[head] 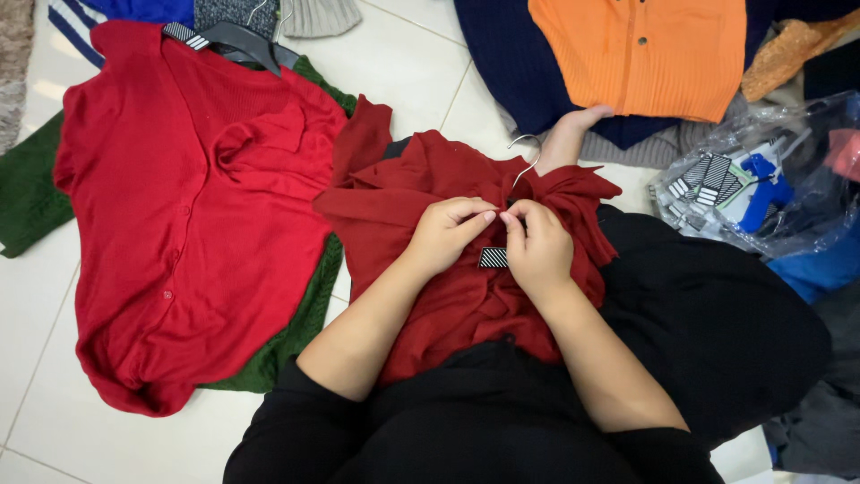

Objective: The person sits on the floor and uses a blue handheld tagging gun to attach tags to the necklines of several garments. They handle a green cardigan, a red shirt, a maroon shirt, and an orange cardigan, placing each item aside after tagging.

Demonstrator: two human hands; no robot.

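While both hands pinch at its collar, the dark red knit garment [466,269] lies bunched on the lap beneath them. Left hand [445,235] and right hand [537,246] are curled nearly shut, fingertips meeting just above a small black-and-white striped tag [494,258]. Risk, as judged: the loose knit could snag or the tag slip from so fine a grip. Left of the hands, a bright red buttoned cardigan [179,233] on the white tiled floor [36,296]; right, a clear plastic bag [761,188]; just beyond the fingertips, a thin wire hanger hook [528,161].
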